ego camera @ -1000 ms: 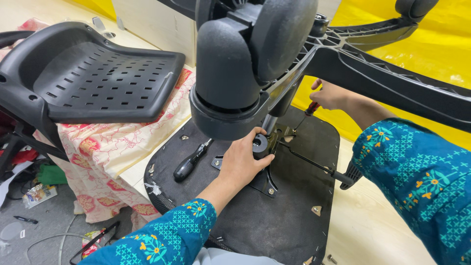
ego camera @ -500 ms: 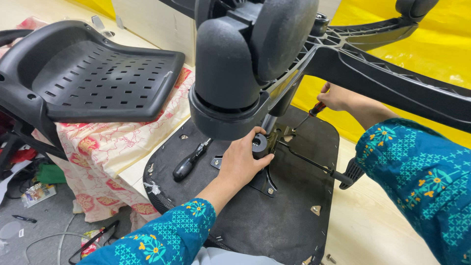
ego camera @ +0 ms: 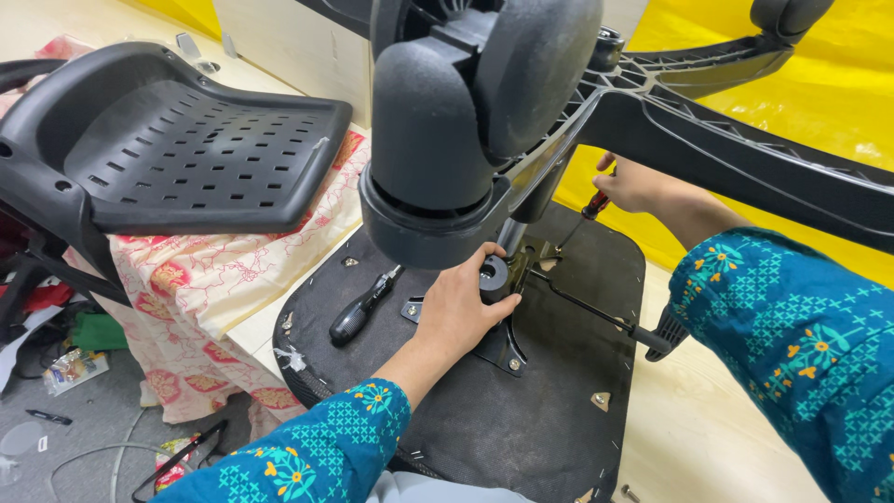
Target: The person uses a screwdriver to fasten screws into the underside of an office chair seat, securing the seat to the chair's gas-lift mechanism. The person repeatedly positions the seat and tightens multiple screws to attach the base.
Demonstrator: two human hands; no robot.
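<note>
Head view: my left hand (ego camera: 461,312) grips the black knob (ego camera: 494,277) on the mechanism plate (ego camera: 507,346), which lies on the upturned seat base (ego camera: 521,410). My right hand (ego camera: 638,183) grasps the red-handled screwdriver (ego camera: 582,217), tip down at the plate. A black screwdriver (ego camera: 363,307) lies loose on the seat base, left of my left hand.

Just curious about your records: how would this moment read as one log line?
left hand: grips black knob | right hand: holds red-handled screwdriver at seat mechanism | spare screwdriver: lies on seat underside

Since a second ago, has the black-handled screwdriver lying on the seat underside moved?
No. The black-handled screwdriver lies in the same spot on the black seat underside, just left of the left hand, at the same angle.
</note>
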